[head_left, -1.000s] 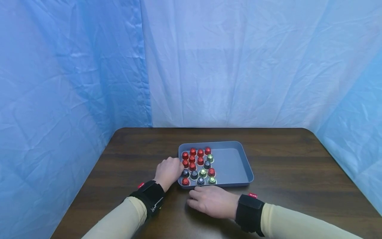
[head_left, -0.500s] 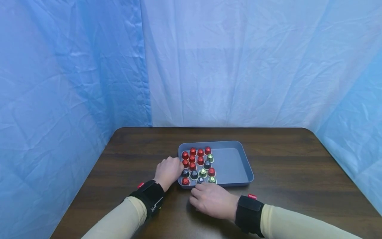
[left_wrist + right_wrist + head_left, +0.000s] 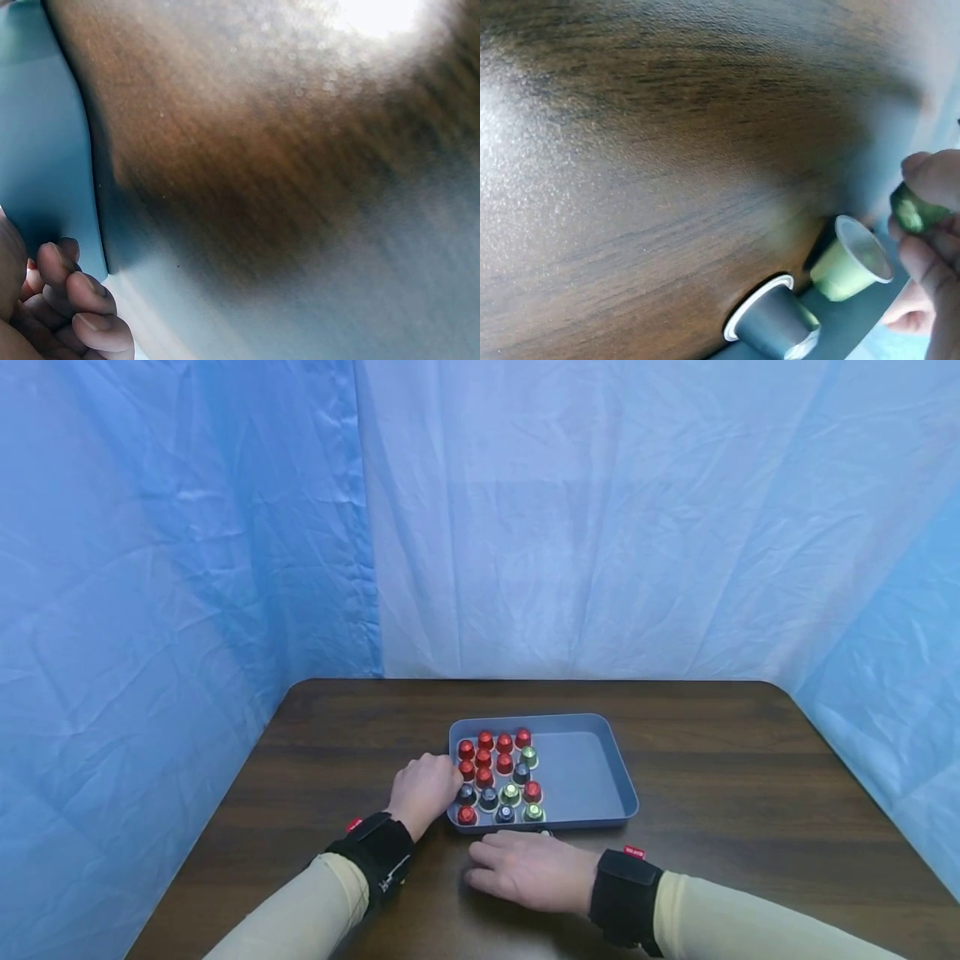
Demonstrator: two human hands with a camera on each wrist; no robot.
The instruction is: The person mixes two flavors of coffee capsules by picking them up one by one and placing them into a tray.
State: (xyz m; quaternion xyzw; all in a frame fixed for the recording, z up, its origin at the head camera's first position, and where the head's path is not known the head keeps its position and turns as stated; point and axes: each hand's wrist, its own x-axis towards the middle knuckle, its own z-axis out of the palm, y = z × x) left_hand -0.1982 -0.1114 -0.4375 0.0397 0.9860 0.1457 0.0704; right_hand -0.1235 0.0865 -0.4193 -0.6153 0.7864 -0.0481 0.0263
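Note:
A blue-grey tray (image 3: 585, 768) holds rows of red, dark blue and green coffee capsules in its left half. At its left wall my left hand (image 3: 425, 789) grips the tray; the left wrist view shows curled fingers (image 3: 91, 292) against the tray wall (image 3: 49, 142). My right hand (image 3: 528, 868) is just in front of the tray's near edge. In the right wrist view it pinches a dark green coffee capsule (image 3: 913, 211) between thumb and fingers. Below that are a tilted light green capsule (image 3: 849, 262) and a black capsule (image 3: 772, 322), largely hidden by the hand in the head view.
The tray stands on a dark wooden table (image 3: 712, 777). Blue and white cloth (image 3: 600, 527) hangs behind the table and at its sides. Both wrists wear black bands (image 3: 628, 893).
My right hand reached slightly over the tray's near edge, then drew back toward me. The top of a capsule now shows behind it. My left hand stayed in place.

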